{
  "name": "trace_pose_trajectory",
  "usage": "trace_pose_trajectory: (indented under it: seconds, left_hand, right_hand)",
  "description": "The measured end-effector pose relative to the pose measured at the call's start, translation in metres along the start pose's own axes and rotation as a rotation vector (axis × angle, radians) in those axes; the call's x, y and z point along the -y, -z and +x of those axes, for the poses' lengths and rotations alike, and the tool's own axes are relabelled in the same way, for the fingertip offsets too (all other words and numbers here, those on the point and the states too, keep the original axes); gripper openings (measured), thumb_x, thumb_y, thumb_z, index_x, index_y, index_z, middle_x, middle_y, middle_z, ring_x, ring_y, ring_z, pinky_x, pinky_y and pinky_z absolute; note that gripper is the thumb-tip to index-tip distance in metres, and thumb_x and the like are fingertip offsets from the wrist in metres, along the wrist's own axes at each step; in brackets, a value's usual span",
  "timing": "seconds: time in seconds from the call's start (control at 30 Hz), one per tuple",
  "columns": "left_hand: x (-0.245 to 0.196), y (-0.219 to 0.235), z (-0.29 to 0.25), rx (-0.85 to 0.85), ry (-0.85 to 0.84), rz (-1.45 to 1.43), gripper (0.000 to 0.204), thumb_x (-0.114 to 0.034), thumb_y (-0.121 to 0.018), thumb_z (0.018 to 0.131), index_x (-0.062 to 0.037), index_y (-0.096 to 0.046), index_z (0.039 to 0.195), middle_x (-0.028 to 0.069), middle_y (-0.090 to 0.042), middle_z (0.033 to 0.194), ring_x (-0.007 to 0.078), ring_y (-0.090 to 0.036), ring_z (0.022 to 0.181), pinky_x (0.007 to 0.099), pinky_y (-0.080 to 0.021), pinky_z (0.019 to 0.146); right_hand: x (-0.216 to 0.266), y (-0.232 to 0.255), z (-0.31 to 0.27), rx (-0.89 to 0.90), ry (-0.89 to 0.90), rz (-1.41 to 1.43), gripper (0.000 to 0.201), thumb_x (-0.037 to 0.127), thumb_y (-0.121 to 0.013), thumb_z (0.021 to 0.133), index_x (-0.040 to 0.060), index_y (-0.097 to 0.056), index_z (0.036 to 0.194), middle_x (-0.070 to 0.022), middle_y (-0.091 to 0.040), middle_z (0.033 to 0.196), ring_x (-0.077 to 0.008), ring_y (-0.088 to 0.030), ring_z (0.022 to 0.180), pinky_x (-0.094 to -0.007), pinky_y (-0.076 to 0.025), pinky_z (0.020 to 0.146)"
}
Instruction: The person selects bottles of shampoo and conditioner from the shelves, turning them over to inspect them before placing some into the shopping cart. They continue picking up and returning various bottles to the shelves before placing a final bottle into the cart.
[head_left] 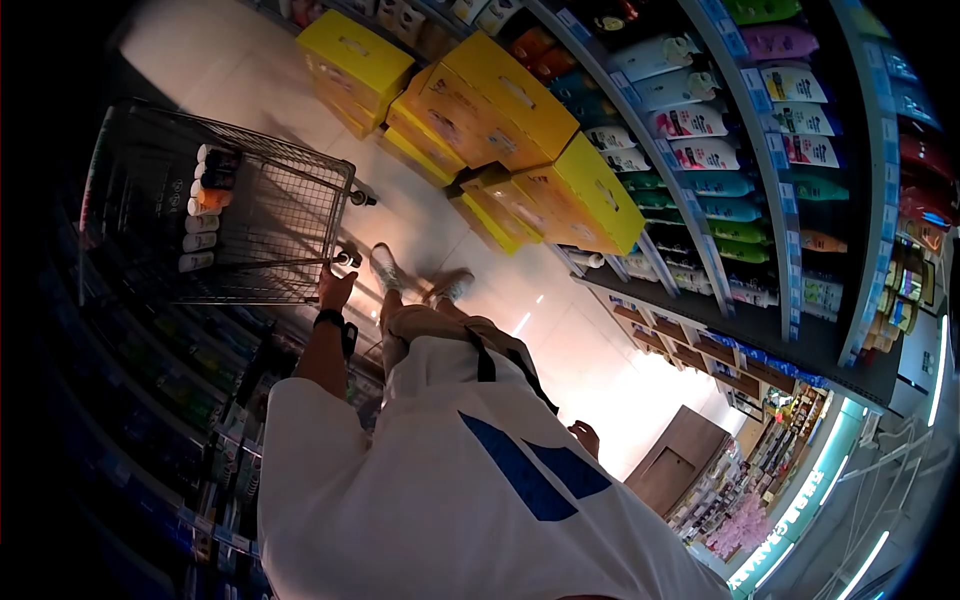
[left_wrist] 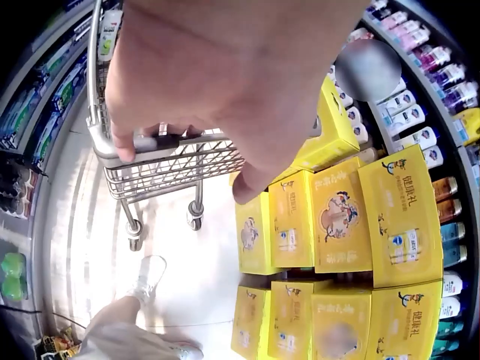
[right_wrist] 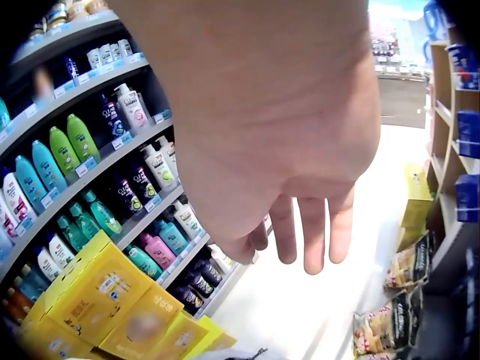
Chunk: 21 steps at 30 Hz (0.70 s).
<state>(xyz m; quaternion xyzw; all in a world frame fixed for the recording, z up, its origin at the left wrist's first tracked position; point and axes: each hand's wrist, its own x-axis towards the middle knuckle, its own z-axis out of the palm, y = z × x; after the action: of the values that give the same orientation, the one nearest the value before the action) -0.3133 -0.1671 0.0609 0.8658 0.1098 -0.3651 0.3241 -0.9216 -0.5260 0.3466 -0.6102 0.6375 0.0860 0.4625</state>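
Observation:
A metal shopping cart (head_left: 300,168) stands at the left of the head view, with several white-capped bottles (head_left: 200,222) lined up inside. My left hand (head_left: 335,290) grips the near end of the cart. In the left wrist view that hand (left_wrist: 217,90) covers part of the cart's rim (left_wrist: 176,155), its fingers bent over the bar. My right hand (head_left: 585,438) hangs beside the body, away from the cart. The right wrist view shows this hand (right_wrist: 285,157) with its fingers loosely extended downward, holding nothing.
Yellow boxes (head_left: 500,105) are stacked on the floor beside shelves of bottles (head_left: 700,155). Dark shelves (head_left: 190,400) line the other side. Pale floor (head_left: 400,210) runs between them. Packaged goods (right_wrist: 390,322) sit low at the right in the right wrist view.

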Motion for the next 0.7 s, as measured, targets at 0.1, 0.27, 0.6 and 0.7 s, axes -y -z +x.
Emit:
trace_pose_trajectory:
  seconds: [0.1, 0.27, 0.6, 0.7]
  left_hand:
    - [0.000, -0.014, -0.007, -0.070, 0.044, 0.067, 0.119, -0.060, -0.082, 0.072, -0.0006, -0.027, 0.159, 0.0241, -0.033, 0.162, 0.0401, -0.028, 0.151, 0.0511, -0.022, 0.124]
    - [-0.010, -0.026, -0.021, -0.094, 0.090, 0.089, 0.123, -0.063, -0.081, 0.071, -0.0017, -0.024, 0.161, 0.0230, -0.031, 0.164, 0.0399, -0.025, 0.153, 0.0493, -0.020, 0.125]
    - [0.003, -0.125, -0.032, -0.350, -0.033, 0.108, 0.129, -0.059, -0.087, 0.067, -0.0010, -0.019, 0.160, 0.0246, -0.029, 0.161, 0.0494, -0.023, 0.148, 0.0566, -0.022, 0.123]
    - [-0.012, -0.143, -0.054, -0.373, -0.076, 0.133, 0.129, -0.060, -0.085, 0.066, 0.0012, -0.021, 0.159, 0.0270, -0.034, 0.159, 0.0486, -0.027, 0.147, 0.0552, -0.022, 0.122]
  right_hand:
    - [0.046, -0.007, -0.020, -0.074, -0.309, 0.126, 0.046, 0.015, -0.066, 0.095, 0.0031, -0.057, 0.138, -0.0141, -0.072, 0.113, -0.0257, -0.074, 0.082, -0.0344, -0.059, 0.064]
    - [-0.052, 0.023, 0.020, -0.066, -0.269, 0.211, 0.044, 0.008, -0.066, 0.092, -0.0059, -0.059, 0.133, -0.0188, -0.068, 0.117, -0.0282, -0.074, 0.095, -0.0356, -0.063, 0.079]
    - [-0.043, 0.147, 0.083, 0.016, -0.275, 0.030, 0.045, 0.016, -0.066, 0.095, 0.0031, -0.056, 0.137, -0.0166, -0.068, 0.117, -0.0306, -0.074, 0.094, -0.0405, -0.062, 0.073]
    - [-0.066, 0.201, 0.135, 0.148, -0.074, -0.089, 0.043, 0.018, -0.068, 0.093, 0.0067, -0.058, 0.134, -0.0116, -0.070, 0.111, -0.0285, -0.074, 0.088, -0.0404, -0.061, 0.069]
